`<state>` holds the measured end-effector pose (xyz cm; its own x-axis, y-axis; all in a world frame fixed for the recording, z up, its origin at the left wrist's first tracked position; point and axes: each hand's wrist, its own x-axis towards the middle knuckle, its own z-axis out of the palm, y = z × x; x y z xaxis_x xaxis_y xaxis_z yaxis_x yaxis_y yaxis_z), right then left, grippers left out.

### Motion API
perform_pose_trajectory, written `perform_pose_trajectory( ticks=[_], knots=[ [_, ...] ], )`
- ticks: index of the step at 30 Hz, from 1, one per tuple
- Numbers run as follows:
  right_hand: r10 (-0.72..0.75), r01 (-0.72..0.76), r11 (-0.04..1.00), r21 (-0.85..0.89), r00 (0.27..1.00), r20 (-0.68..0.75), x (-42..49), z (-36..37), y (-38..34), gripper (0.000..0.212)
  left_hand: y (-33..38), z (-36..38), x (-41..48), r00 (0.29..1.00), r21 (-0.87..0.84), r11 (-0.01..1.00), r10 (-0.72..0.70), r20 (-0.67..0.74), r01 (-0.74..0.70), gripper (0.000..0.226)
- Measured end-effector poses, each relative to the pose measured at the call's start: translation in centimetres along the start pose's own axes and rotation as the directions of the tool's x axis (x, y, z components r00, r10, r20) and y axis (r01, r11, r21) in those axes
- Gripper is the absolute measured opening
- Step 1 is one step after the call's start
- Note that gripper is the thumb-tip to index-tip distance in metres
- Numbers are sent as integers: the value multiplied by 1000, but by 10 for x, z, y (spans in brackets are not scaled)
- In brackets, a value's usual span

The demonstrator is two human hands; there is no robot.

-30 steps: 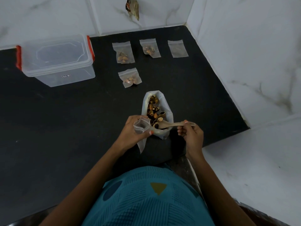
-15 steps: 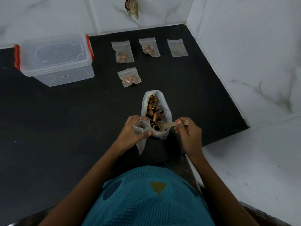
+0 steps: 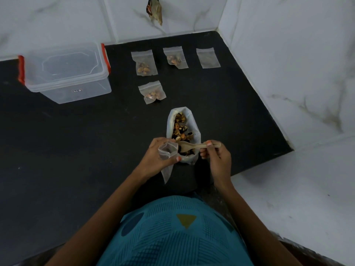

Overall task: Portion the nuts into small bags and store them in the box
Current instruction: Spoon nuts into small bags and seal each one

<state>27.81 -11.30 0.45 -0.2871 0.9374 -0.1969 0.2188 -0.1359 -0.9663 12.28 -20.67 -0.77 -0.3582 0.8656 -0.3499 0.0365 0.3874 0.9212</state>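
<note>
**Scoop poised at the bag mouth, fourth portion under way**

You are mid-portion. Your left hand (image 3: 155, 157) curls its fingers round an open small bag (image 3: 166, 150), thumb pinning the plastic so the mouth is held wide and faces up. Your right hand (image 3: 216, 156) pinches the handle of a wooden spoon (image 3: 197, 146) between thumb and curled fingers. The spoon's bowl lies over the near end of the large bag (image 3: 196, 131), just beside the small bag's mouth. The nuts (image 3: 178, 126) sit loose in that large bag, which lies open on the black counter (image 3: 76, 150) directly beyond your hands. Whether the spoon carries anything at this instant is hard to tell, and the held bag looks nearly empty.

Farther back, three filled bags (image 3: 152, 93) lie flat on the counter, with one empty bag (image 3: 207, 58) at the right end of the back row. The box (image 3: 65, 73) stands well to the left, its lid apparently on and nothing visible inside, so storing has not begun.

My read: the next move calls for a level spoon brought over the small bag's mouth and tipped in, while your left hand keeps that mouth open and steady. The opening is narrow next to the spoon's bowl, so nuts could spill onto the counter if you tip early.
</note>
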Motion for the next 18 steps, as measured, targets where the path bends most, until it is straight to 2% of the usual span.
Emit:
perform_pose_trajectory(
  ticks=[2,5,8,14,18],
  knots=[
    [55,-54,997,50,998,-21,2,0,2,17,1,0,0,1000,7,1000,11,-1,-11,40],
    [205,-187,956,225,977,-62,8,-1,3,17,1,-3,-1,1000,-9,1000,14,0,-14,42],
    [269,-236,908,346,962,-52,11,-7,1,17,0,-8,-1,1000,-15,1000,12,6,-12,46],
    [272,-226,874,430,961,-46,13,-17,-10,19,6,-7,-3,990,109,990,104,-91,-94,58],
    [228,-194,875,443,973,-25,10,-21,-29,19,11,-4,1,986,164,982,114,-125,-93,65]
  ],
)
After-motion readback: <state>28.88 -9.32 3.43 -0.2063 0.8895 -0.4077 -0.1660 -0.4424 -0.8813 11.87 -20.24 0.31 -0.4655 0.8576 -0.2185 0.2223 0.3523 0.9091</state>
